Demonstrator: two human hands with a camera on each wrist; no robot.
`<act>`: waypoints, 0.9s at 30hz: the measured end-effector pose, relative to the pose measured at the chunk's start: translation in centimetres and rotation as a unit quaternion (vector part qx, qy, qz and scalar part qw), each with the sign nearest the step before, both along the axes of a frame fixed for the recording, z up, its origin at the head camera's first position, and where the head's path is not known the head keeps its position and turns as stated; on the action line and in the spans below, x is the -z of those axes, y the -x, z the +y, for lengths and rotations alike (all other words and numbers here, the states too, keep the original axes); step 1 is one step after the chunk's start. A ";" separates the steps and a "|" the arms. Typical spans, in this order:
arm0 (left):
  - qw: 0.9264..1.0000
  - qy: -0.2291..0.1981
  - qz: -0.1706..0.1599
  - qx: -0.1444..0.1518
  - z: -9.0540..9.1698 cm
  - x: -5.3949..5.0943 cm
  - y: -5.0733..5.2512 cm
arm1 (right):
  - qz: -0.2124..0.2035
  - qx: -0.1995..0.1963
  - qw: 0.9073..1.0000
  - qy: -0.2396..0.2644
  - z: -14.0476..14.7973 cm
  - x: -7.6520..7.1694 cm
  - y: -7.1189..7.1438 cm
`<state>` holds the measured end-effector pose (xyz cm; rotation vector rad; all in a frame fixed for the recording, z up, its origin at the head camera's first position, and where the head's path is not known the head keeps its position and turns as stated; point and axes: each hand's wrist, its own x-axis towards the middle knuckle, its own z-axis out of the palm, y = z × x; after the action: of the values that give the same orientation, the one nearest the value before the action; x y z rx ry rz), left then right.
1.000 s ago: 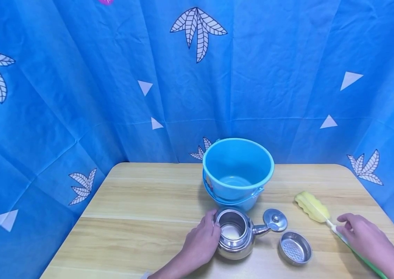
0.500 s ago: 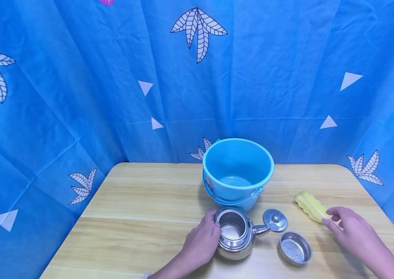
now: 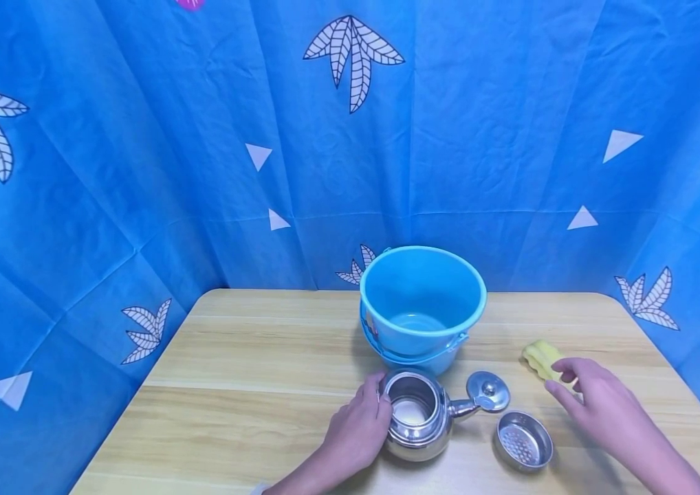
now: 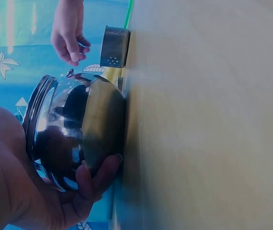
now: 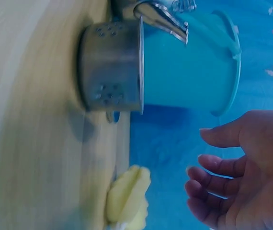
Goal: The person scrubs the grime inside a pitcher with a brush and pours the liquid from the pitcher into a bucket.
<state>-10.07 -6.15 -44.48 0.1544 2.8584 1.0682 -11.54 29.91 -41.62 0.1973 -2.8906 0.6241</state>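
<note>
My left hand (image 3: 359,423) grips the side of a shiny steel teapot (image 3: 421,450), which stands upright and uncovered on the table. In the left wrist view its fingers curl against the pot's body (image 4: 103,124). My right hand (image 3: 600,402) hovers above the table with nothing in it, thumb and fingers apart and loosely bent. Beneath it lies a bottle brush with a yellow sponge head (image 3: 538,357), its handle mostly hidden by the hand and arm. Between the teapot and that hand sits a round perforated steel strainer (image 3: 523,440). The teapot's lid (image 3: 489,392) lies by the spout (image 3: 463,408).
Right behind the teapot stands a light blue bucket (image 3: 424,289), its handle hanging down at the front. Bare wooden tabletop (image 3: 245,385) stretches to the left. A blue patterned curtain (image 3: 480,137) encloses the table at the back and sides.
My right hand has moved left from beside the brush's handle, across the brush towards the strainer, and now covers part of the sponge head. My left hand and the teapot have stayed put.
</note>
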 end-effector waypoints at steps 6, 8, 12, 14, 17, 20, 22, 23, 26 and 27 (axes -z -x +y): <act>1.000 -0.001 0.000 0.000 0.0 0.0 0.0 | 0.017 -0.014 1.000 0.004 -1.8 -0.7 0.0; 1.000 -0.002 0.000 0.000 -0.1 0.1 0.0 | 0.020 -0.018 1.000 0.005 -2.2 -1.0 0.0; 1.000 -0.002 -0.001 0.000 -0.1 0.1 0.0 | 0.024 -0.022 0.999 0.011 -3.1 -1.3 0.0; 1.000 -0.001 0.000 0.001 -0.1 0.1 0.0 | 0.027 -0.026 0.999 0.015 -3.5 -1.3 -0.1; 1.000 -0.001 0.001 0.002 -0.1 0.1 0.0 | 0.033 -0.034 0.999 0.021 -4.0 -1.4 -0.1; 1.000 -0.001 0.001 0.003 -0.1 0.1 -0.1 | 0.039 -0.044 0.998 0.023 -4.6 -1.5 -0.1; 1.000 -0.001 0.001 0.003 -0.1 0.1 0.0 | 0.045 -0.049 0.998 0.021 -5.0 -1.5 -0.1; 1.000 -0.001 0.000 0.003 -0.1 0.1 0.0 | 0.046 -0.052 0.997 0.021 -5.2 -1.5 -0.1; 1.000 -0.002 -0.001 0.003 -0.1 0.1 0.0 | 0.048 -0.055 0.997 0.020 -5.8 -1.6 -0.2; 1.000 -0.002 -0.001 0.003 -0.1 0.1 0.0 | 0.047 -0.058 0.997 0.020 -6.0 -1.7 -0.1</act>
<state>-10.07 -6.23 -44.54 0.1610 2.8515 1.0727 -11.43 23.95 -39.96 0.3800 -2.7891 0.6728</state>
